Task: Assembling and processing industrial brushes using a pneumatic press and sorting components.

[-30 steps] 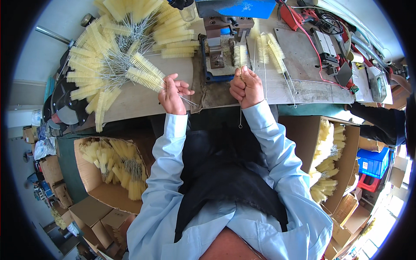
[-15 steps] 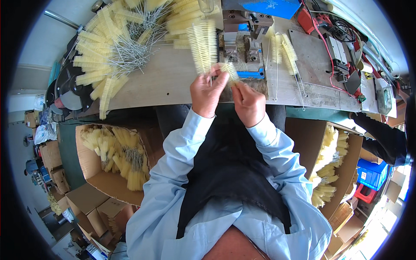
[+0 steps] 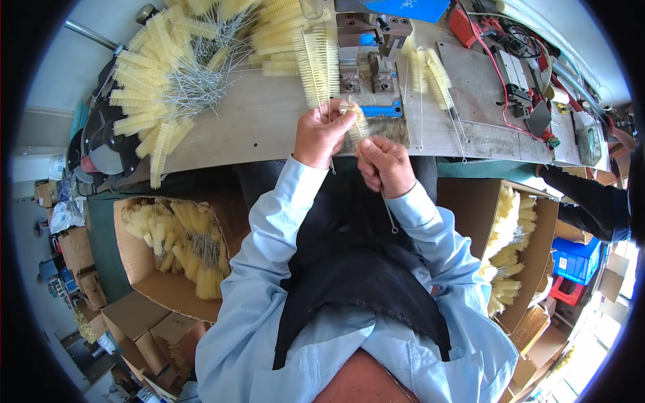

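My left hand [image 3: 320, 138] is closed around a couple of upright yellow-bristled tube brushes [image 3: 316, 70]; their wire ends poke out below the fingers. Its thumb and fingertips also pinch the bent top of another brush [image 3: 357, 124] that slants between both hands. My right hand [image 3: 390, 166] grips the lower bristles of that brush, and its wire handle with a looped end [image 3: 394, 228] hangs below the palm. Both hands are at the bench's front edge, just before a metal fixture [image 3: 373, 74] with a blue base.
A big heap of brushes [image 3: 161, 87] covers the bench's left side. Several brushes [image 3: 433, 74] lie right of the fixture. Tools and a red cable [image 3: 497, 74] sit farther right. Cardboard boxes of brushes stand left [image 3: 175, 269] and right [image 3: 517, 262] of me.
My right hand has moved down toward me and turned, and the looped wire handle now shows beneath it. More of the brush between the hands is visible. The left hand stays nearly in place.
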A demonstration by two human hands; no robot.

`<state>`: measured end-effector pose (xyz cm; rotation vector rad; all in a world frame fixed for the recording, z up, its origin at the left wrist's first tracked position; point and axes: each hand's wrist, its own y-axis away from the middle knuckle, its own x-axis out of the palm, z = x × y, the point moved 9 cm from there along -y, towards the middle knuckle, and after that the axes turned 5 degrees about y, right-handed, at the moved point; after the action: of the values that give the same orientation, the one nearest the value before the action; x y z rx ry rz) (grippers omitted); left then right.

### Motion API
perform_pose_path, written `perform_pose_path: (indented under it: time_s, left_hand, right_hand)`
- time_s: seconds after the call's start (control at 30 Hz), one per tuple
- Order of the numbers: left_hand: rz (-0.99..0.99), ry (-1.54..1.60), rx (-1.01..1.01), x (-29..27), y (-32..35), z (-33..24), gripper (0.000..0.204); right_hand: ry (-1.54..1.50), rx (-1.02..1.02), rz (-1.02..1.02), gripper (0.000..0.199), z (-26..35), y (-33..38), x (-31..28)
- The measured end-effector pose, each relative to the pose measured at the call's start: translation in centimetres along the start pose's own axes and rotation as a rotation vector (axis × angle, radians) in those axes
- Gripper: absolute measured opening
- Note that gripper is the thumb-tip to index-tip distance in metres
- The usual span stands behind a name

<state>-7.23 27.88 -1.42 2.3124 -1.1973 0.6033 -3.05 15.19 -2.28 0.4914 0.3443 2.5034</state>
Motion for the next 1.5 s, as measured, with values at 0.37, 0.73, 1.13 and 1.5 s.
perform_pose_path:
  time_s: [0.37,0.73,1.13,1.5]
  left_hand:
    - [-0.352,-0.164,0.327,-4.0,1.3,-3.3,0.028]
    - [-0.4,-0.102,0.377,-6.0,1.0,-2.4,0.026]
    - [-0.45,-0.045,0.379,-9.6,-0.1,-2.4,0.026]
    - [-0.342,0.018,0.221,-6.8,1.4,-2.2,0.036]
  right_hand:
    - [0.448,-0.369,-0.512,0.028,6.8,-4.1,-6.2]
    - [0.273,-0.256,-0.445,0.028,6.3,-5.4,-6.4]
    - [0.713,-0.479,-0.823,0.027,9.7,-2.3,-14.2]
    - [1.115,-0.714,-1.041,0.037,14.1,-2.7,-15.1]
